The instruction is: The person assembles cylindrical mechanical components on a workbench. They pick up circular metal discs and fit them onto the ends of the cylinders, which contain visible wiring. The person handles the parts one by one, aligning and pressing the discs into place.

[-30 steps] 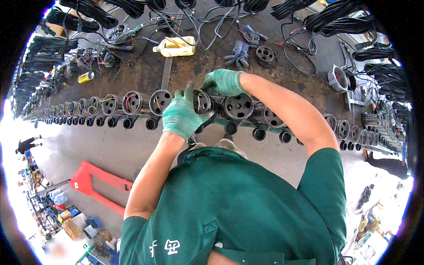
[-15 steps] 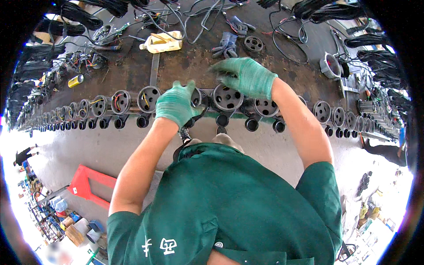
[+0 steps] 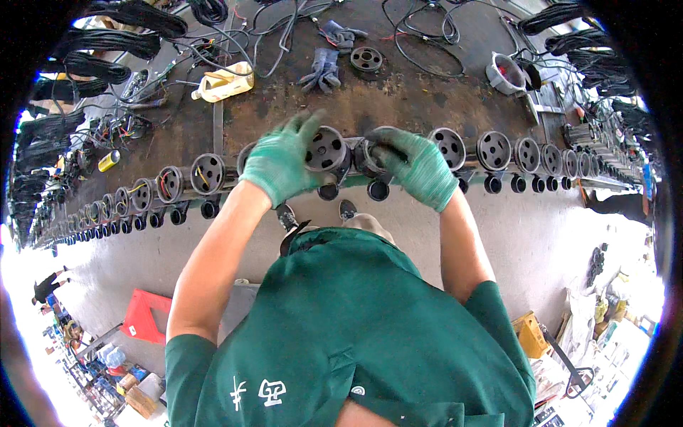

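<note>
Both my hands wear green knitted gloves and reach over a row of round grey metal housings with holed faces and short black tubes below. My left hand [image 3: 279, 158] is open, its blurred fingers spread beside the left edge of one round grey housing [image 3: 326, 149]. It partly hides another housing behind it. Just to the right, my right hand [image 3: 418, 169] curls over the rim of the neighbouring round grey housing [image 3: 368, 158]. Its fingers look closed on that rim, and a dark patch shows beneath them. The thumb is mostly hidden.
Across the dark bench [image 3: 277, 107] lie a yellowish bottle [image 3: 226, 82], grey gloves [image 3: 324, 70], a loose holed disc [image 3: 366, 59], a grey cup-shaped housing [image 3: 506, 73], a yellow can [image 3: 109, 160] and black cables. A red pallet-truck part [image 3: 148, 317] stands behind on the left.
The view has shifted right along the row. My right hand has come down from above the bench onto a housing. My left hand has stayed near the row with its fingers spread.
</note>
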The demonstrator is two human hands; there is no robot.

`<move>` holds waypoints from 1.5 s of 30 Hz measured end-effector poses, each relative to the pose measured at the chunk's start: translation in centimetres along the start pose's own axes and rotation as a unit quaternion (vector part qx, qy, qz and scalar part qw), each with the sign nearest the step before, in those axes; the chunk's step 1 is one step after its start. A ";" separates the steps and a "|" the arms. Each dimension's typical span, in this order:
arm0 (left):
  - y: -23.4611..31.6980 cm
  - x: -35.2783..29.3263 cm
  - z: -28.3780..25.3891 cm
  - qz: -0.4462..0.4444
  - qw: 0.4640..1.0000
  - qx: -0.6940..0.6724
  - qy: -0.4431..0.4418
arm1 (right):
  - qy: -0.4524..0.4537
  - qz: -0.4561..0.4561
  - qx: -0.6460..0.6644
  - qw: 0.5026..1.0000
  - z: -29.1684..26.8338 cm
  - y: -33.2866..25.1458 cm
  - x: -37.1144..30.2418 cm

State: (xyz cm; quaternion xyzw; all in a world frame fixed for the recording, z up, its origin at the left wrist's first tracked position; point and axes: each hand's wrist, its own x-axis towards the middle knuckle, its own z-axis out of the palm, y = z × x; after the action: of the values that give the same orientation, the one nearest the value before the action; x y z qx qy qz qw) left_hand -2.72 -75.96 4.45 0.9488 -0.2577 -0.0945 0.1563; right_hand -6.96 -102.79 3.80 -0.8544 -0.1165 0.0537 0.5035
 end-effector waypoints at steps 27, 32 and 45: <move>-6.6 -7.8 1.2 -0.072 0.652 -0.735 0.171 | -0.258 -0.142 -0.373 0.880 5.1 -1.9 11.7; -6.2 -8.4 3.2 -0.024 0.596 -0.782 0.182 | -0.294 -0.080 -0.399 0.865 6.2 -3.0 11.7; -2.4 -2.6 0.8 0.007 0.974 -0.165 0.153 | -0.154 -0.118 -0.253 0.948 5.9 -4.7 2.1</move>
State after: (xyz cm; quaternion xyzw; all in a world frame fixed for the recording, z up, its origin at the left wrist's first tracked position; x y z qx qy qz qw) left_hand -4.05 -72.82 3.09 0.9112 -0.2184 0.0113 0.3491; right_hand -6.86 -95.06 5.14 -0.9152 -0.3020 0.0937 0.2498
